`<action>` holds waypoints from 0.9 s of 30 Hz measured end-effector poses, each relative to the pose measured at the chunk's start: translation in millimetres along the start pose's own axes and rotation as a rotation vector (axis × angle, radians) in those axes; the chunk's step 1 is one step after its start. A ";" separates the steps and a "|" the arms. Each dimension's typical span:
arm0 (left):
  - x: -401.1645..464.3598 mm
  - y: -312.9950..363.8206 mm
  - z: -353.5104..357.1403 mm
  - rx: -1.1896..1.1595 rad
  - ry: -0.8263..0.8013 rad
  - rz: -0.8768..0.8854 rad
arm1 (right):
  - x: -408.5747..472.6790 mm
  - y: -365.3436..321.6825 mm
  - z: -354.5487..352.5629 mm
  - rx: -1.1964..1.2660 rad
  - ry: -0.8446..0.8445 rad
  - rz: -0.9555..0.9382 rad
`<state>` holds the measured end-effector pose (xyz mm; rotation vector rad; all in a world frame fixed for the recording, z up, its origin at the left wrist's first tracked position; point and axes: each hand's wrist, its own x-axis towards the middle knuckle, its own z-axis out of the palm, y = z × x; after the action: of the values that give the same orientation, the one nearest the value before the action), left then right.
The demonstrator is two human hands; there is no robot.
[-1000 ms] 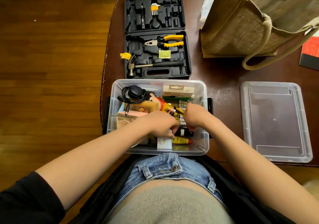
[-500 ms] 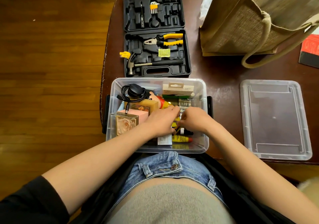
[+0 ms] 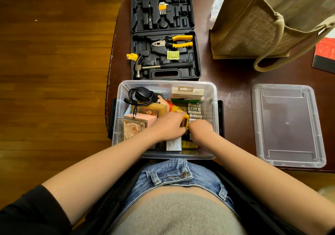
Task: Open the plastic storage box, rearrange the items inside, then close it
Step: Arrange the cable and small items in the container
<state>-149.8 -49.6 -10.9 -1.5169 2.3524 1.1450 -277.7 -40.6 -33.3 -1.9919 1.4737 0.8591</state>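
Nearest the person's lap, the clear storage box (image 3: 212,93) stands open on the dark table (image 3: 233,75). Inside it, the left hand (image 3: 169,126) curls its fingers around a yellow item (image 3: 185,122). The right hand (image 3: 201,128) is also curled just beside it; what it holds I cannot tell. To the right lies the lid (image 3: 287,124). Behind the box is an open tool case (image 3: 165,33).

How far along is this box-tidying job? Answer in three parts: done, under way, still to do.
Done: the lid lies off, right of the storage box. Under way: left hand and right hand work together at a yellow item inside. Left: finish rearranging, refit lid.
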 end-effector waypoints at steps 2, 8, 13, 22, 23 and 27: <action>-4.6 -2.4 -2.1 -0.115 0.042 -0.036 | 4.5 -2.1 9.8 -0.060 0.022 0.011; -11.4 -1.7 -14.5 -0.517 0.207 -0.136 | 9.1 -5.5 17.6 -0.215 0.050 -0.034; -8.1 3.5 -37.2 -0.838 0.269 -0.139 | -7.3 4.5 -21.2 -0.078 0.007 -0.030; -11.2 -21.8 -77.1 -1.044 0.298 -0.291 | -41.6 29.9 -78.6 0.842 -0.188 -0.138; -12.3 -24.5 -79.3 -1.056 0.291 -0.301 | -42.2 22.8 -77.4 0.844 -0.215 -0.172; -13.6 -28.8 -78.6 -0.993 0.304 -0.353 | -35.6 -9.8 -65.7 0.690 -0.358 -0.278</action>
<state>-96.9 -96.4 35.9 -2.3813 1.5200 2.2577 -263.5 -62.6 37.3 -1.3916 1.0576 0.4623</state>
